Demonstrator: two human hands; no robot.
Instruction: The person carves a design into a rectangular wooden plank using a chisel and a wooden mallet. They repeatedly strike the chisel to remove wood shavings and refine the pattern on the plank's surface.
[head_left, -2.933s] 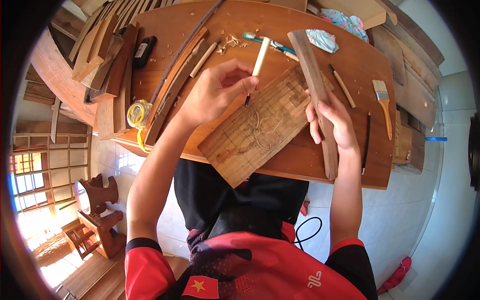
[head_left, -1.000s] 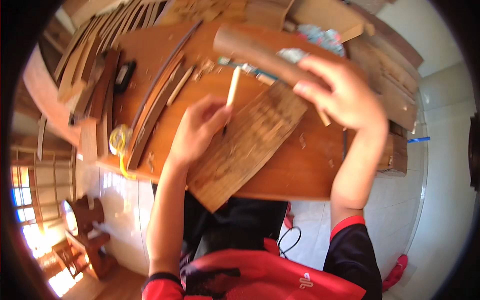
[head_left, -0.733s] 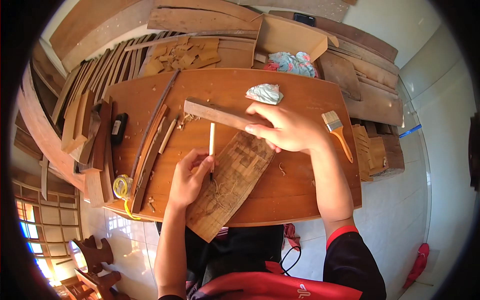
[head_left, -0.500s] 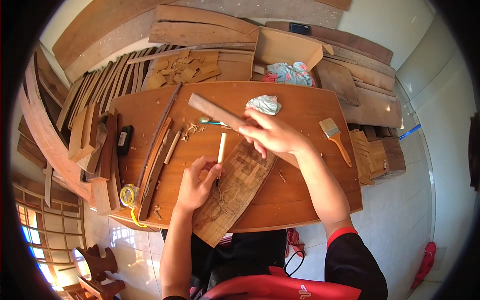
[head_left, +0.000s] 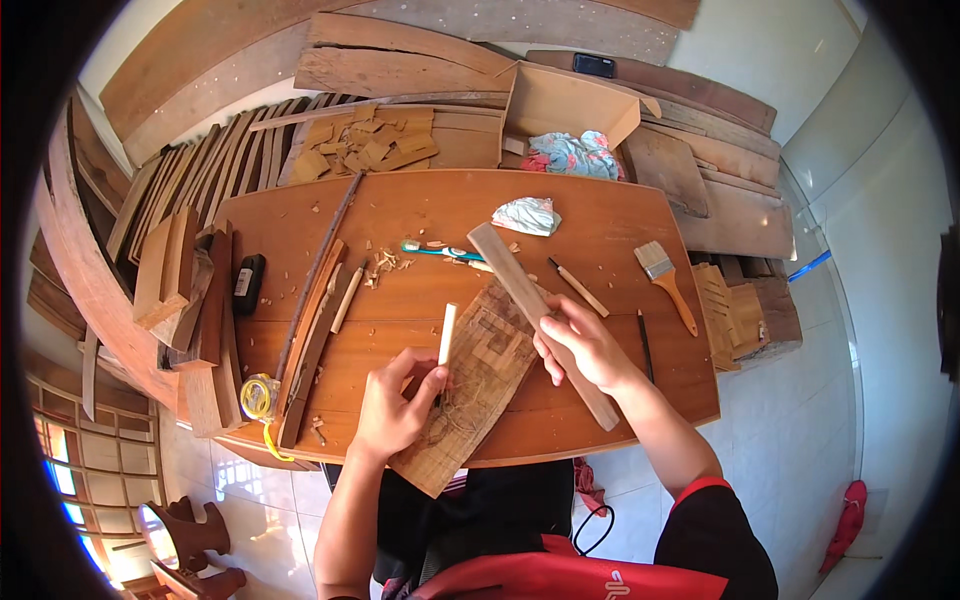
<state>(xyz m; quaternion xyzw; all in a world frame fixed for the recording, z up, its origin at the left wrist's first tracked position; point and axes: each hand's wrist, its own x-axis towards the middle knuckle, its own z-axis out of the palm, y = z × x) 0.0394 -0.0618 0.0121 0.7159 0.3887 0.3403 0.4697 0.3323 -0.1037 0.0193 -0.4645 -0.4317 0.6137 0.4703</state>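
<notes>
The left hand [head_left: 400,402] pinches a pale tool [head_left: 448,333], tip hard to see, over a board [head_left: 488,385] overhanging the near table edge [head_left: 580,450]. The right hand [head_left: 588,345] grips a wooden bar [head_left: 527,297].

A red-and-black fabric shirt [head_left: 560,578] with a small white curved emblem [head_left: 616,586] and bright red trim [head_left: 700,488] edging its short black right sleeve [head_left: 715,540] was worn above black fabric trousers [head_left: 530,505]; the left hand [head_left: 398,408] and right hand [head_left: 588,345] were bare.

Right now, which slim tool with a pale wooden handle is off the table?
The slender pale-handled tool in the left hand, over the flat brown board; similar tools to either side lie on the brown wooden table.
</notes>
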